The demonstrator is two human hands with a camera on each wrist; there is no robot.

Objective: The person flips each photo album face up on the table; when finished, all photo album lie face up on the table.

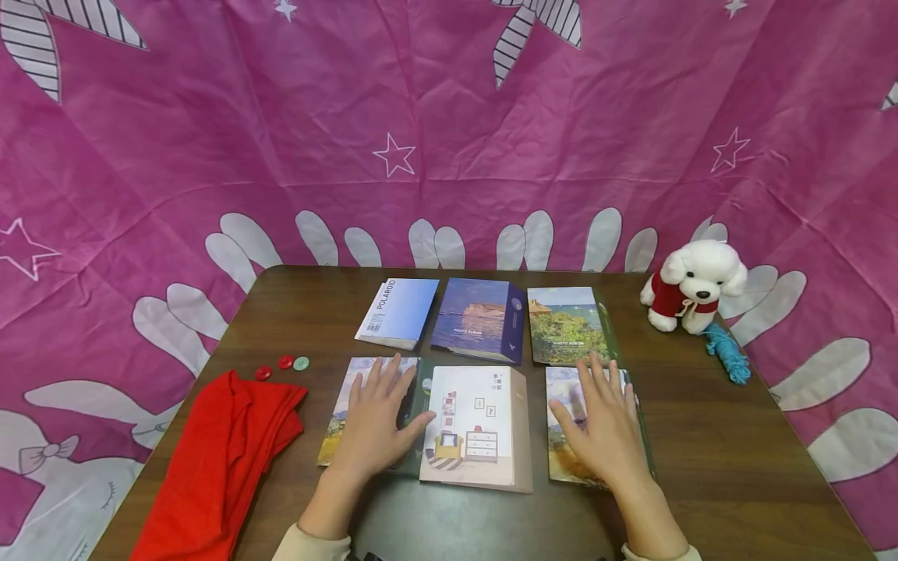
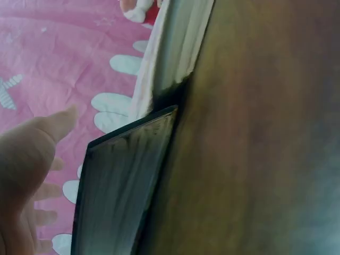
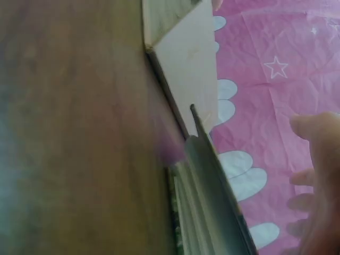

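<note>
Left hand (image 1: 376, 425) spread over near-left album (image 1: 338, 421), right hand (image 1: 602, 425) likewise over near-right album (image 1: 565, 452) (no grip). Looks like lining-up; next nudge would need fingers on edges.

A bare left hand (image 2: 21, 180), thumb extended, is near a thick dark-covered album (image 2: 119, 191) whose page edges face the camera. Just beyond is a thick pale-covered book (image 2: 180, 48). Both lie on a brown wood-grained tabletop (image 2: 260, 127), against pink cloth (image 2: 58, 58) printed with white rounded shapes.
</note>
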